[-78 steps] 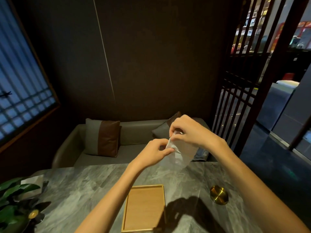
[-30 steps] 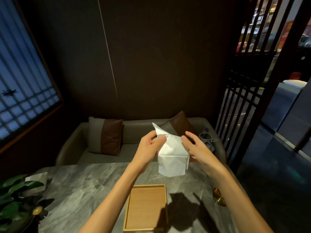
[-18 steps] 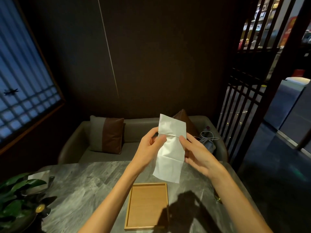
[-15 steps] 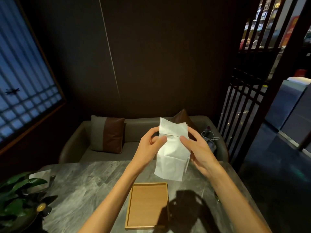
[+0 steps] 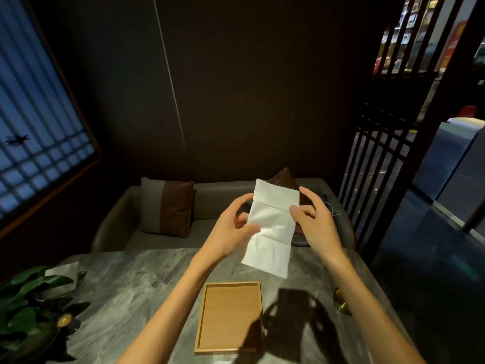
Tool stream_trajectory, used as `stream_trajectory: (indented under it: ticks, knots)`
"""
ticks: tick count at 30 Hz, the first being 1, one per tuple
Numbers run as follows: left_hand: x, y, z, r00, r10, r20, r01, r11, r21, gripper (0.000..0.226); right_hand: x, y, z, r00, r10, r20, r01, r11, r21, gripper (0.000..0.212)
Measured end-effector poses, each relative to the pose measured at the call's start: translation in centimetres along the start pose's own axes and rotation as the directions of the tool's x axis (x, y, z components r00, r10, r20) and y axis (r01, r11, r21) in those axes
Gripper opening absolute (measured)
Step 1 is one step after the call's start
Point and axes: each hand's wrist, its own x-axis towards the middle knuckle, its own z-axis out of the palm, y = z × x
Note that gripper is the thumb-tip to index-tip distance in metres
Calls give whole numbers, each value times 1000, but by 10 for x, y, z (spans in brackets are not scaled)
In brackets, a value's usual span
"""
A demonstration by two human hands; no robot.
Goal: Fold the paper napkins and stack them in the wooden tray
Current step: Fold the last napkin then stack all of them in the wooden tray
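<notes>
At the lower left of the frame a leafy plant point(image 5: 29, 298) sits on the grey marbled worktop point(image 5: 126, 285), and nearer the bottom centre lies the wooden tray point(image 5: 228, 315) with nothing in it. Above the tray, mid-frame, the left hand point(image 5: 232, 228) pinches the left edge of a white paper napkin point(image 5: 271, 229) between thumb and fingers. The napkin hangs unfolded in the air, and the right hand point(image 5: 313, 223) grips its right edge, thumb in front and fingers curled behind.
</notes>
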Motion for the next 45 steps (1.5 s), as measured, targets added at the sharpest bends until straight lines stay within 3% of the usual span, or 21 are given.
stream_trajectory:
  ticks: [2, 4, 6, 8, 11, 14, 17, 20, 23, 25, 28, 29, 32, 34, 35, 37, 39, 41, 43, 45]
  knots:
    - [0, 2, -1, 996, 75, 48, -83, 978, 193, 57, 0, -1, -3, 997, -83, 2, 82, 969, -233, 75]
    - [-2, 6, -2, 980, 129, 148, -173, 925, 338, 51, 0, -11, -3, 967, -181, 180, 234, 913, -335, 83]
    - [-2, 10, -2, 966, 146, 214, -221, 896, 386, 48, 5, -22, -2, 918, -169, 360, 285, 910, -300, 69]
    - [-1, 13, -5, 963, 166, 210, -241, 881, 408, 45, 9, -26, -2, 881, -152, 449, 260, 947, -190, 36]
    - [-3, 13, -16, 973, 166, 158, -219, 878, 427, 38, 14, -26, -3, 882, -149, 447, 211, 973, -92, 8]
    - [-8, 11, -29, 980, 143, 140, -190, 882, 431, 33, 17, -26, -2, 874, -163, 457, 211, 976, -55, 12]
    - [-10, 13, -35, 982, 115, 148, -168, 895, 414, 30, 17, -31, 5, 816, -117, 566, 231, 964, -133, 24]
    - [-9, 12, -39, 983, 88, 158, -147, 899, 413, 30, 16, -31, 12, 803, -91, 589, 258, 944, -206, 7]
    - [-10, 5, -55, 986, 9, 167, -83, 891, 447, 27, 20, -35, 8, 826, -100, 555, 288, 921, -263, 7]
    - [-11, -1, -70, 984, -58, 167, -53, 805, 591, 26, 22, -39, 5, 830, -100, 549, 315, 896, -312, 8]
    - [-9, -6, -80, 983, -126, 137, -28, 627, 779, 40, 25, -48, 9, 820, -115, 561, 380, 842, -383, 6]
    - [-8, -6, -76, 980, -127, 152, -40, 626, 779, 45, 25, -54, 12, 799, -130, 587, 421, 818, -392, 5]
    - [-4, 3, -50, 937, -161, 309, -55, 807, 588, 56, 29, -73, 28, 689, -118, 715, 579, 683, -445, 7]
    - [-2, 4, -32, 941, -106, 321, -71, 866, 494, 29, 33, -83, 36, 637, -103, 764, 655, 596, -465, 8]
    - [0, 4, -28, 957, -57, 284, -76, 898, 434, 19, 35, -86, 37, 637, -142, 758, 682, 562, -468, 9]
    - [-2, -1, -29, 982, -13, 186, -32, 971, 236, 20, 37, -82, 32, 707, -303, 639, 680, 540, -496, 25]
    - [-4, -4, -32, 993, -51, 107, 51, 999, -1, 17, 34, -70, 21, 851, -361, 381, 519, 691, -503, 53]
    - [-6, -5, -32, 994, -100, 46, 106, 980, -166, 18, 25, -55, 14, 963, -123, 242, 199, 926, -321, 71]
    - [-3, -6, -30, 990, -138, 31, 141, 950, -277, 28, 13, -41, 16, 934, 96, 345, -90, 995, -35, 77]
    - [-2, -4, -28, 991, -129, 31, 133, 951, -281, 28, 4, -29, 22, 931, 96, 353, -134, 987, 84, 73]
